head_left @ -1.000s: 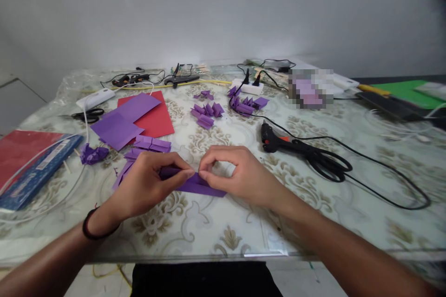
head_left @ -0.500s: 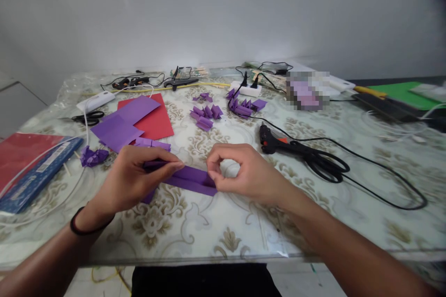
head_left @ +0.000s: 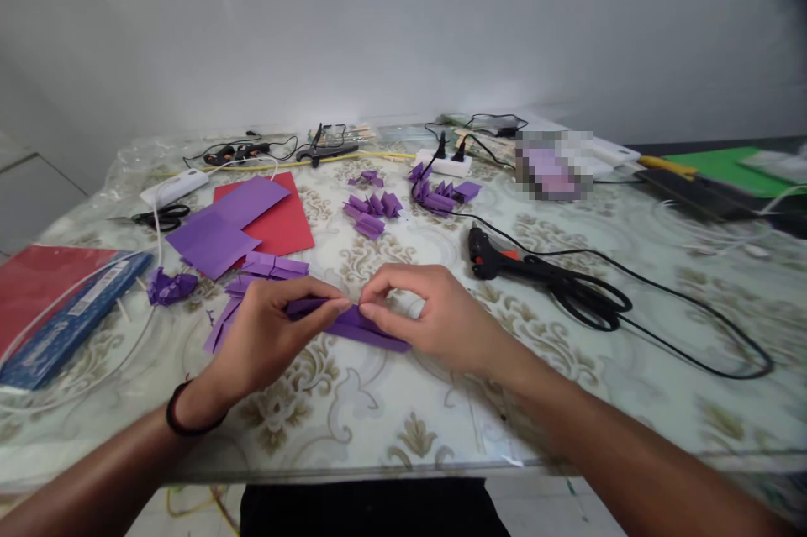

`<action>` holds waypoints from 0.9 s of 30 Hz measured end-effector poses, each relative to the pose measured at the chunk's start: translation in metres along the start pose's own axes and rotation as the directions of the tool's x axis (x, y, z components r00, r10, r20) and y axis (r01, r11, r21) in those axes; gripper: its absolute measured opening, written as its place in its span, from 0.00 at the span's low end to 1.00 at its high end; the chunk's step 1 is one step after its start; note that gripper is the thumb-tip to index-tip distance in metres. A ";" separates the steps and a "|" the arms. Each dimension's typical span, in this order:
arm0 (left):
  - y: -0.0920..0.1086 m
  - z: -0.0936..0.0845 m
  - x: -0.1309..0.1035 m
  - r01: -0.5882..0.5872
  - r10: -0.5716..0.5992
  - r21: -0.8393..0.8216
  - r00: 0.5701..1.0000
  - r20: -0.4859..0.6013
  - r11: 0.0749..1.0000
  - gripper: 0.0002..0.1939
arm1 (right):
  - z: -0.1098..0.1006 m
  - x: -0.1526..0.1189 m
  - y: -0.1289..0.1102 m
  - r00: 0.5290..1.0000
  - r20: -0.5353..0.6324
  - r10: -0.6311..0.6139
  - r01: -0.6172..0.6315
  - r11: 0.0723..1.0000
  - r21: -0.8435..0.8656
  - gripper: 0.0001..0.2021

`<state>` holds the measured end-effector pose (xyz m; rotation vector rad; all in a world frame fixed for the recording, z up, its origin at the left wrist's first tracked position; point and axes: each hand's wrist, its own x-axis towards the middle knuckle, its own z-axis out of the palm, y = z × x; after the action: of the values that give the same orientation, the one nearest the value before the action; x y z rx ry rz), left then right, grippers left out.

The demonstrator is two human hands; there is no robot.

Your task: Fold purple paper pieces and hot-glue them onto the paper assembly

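A folded strip of purple paper lies lengthwise between my two hands, low over the patterned table cover. My left hand pinches its upper edge between thumb and fingers. Close beside those fingertips, my right hand pinches the same edge, thumb and forefinger forming a loop. Part of the strip is hidden behind the left fingers. Past my left hand lie folded purple pieces, and a crumpled purple paper rests farther left.
Purple sheets overlap a red sheet. Small folded purple pieces sit mid-table. A black glue gun with looped cord lies right, a white power strip behind. Scissors and a blue-and-red packet are left.
My left hand has slid right along the paper strip, and my right hand has shifted slightly left, so the fingertips now nearly meet. More folded purple pieces show behind my left hand.
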<state>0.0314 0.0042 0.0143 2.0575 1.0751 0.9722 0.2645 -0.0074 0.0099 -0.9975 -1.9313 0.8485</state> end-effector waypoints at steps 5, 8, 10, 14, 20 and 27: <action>-0.003 0.001 0.000 -0.023 0.026 -0.027 0.988 0.152 0.999 0.04 | 0.009 -0.002 0.001 0.998 0.011 -0.066 0.067 0.995 -0.073 0.06; -0.003 0.003 0.001 -0.101 0.107 -0.044 0.979 0.176 0.994 0.06 | 0.013 -0.003 0.005 0.986 0.034 -0.161 0.165 0.975 -0.150 0.07; -0.001 0.004 0.000 -0.132 0.135 -0.031 0.975 0.178 0.991 0.07 | 0.015 -0.004 0.006 0.978 0.048 -0.202 0.208 0.960 -0.188 0.06; 0.005 0.002 -0.001 -0.089 0.091 -0.017 0.972 0.218 0.996 0.08 | 0.014 -0.005 0.002 0.974 0.083 -0.212 0.224 0.954 -0.201 0.06; 0.009 -0.008 0.002 0.029 -0.007 -0.094 0.974 0.228 0.995 0.04 | 0.002 -0.005 -0.005 0.971 0.079 -0.224 0.235 0.954 -0.188 0.08; 0.003 -0.039 0.014 0.096 -0.095 -0.059 0.995 0.011 0.994 0.03 | -0.027 -0.002 0.000 0.997 0.000 -0.083 0.082 0.984 -0.159 0.08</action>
<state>0.0063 0.0219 0.0426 1.9427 1.1169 0.9355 0.2885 -0.0035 0.0225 -1.0039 -2.0444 0.6516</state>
